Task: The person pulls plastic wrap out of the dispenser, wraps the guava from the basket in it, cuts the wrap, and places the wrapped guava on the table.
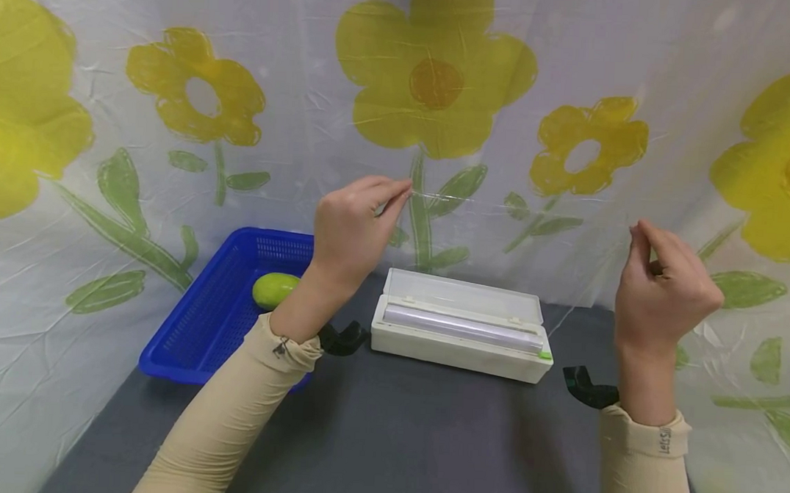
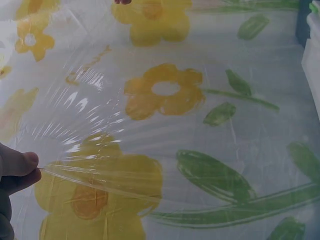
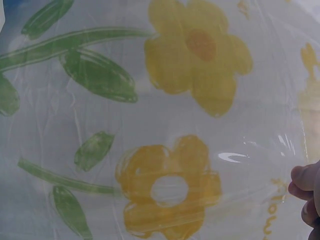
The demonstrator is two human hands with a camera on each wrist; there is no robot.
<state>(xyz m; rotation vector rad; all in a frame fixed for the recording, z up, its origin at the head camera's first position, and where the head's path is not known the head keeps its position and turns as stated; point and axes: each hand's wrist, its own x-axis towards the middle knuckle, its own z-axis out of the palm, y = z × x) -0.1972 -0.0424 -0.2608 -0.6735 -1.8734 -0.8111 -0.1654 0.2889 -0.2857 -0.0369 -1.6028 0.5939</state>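
Observation:
A sheet of clear cling film (image 2: pixel 90 125) is stretched between my two raised hands, wrinkled and shiny near the pinched corners. My left hand (image 1: pixel 356 219) pinches one corner between thumb and fingertips. The other upper corner is pinched by my right hand (image 1: pixel 665 280), level with the flower curtain's lower half. Below and between them, a white cling film dispenser (image 1: pixel 459 358) stands on the table with its clear lid up. Inside it a film roll (image 1: pixel 460 327) shows, and a small green slider sits at its right end. The film's lower edge is hard to make out.
A blue plastic basket (image 1: pixel 186 340) stands at the left, partly behind my left forearm, with a green lemon-shaped fruit (image 1: pixel 275 290) in it. The dark grey table (image 1: pixel 426 439) runs back to a white curtain (image 1: pixel 295 110) printed with yellow flowers.

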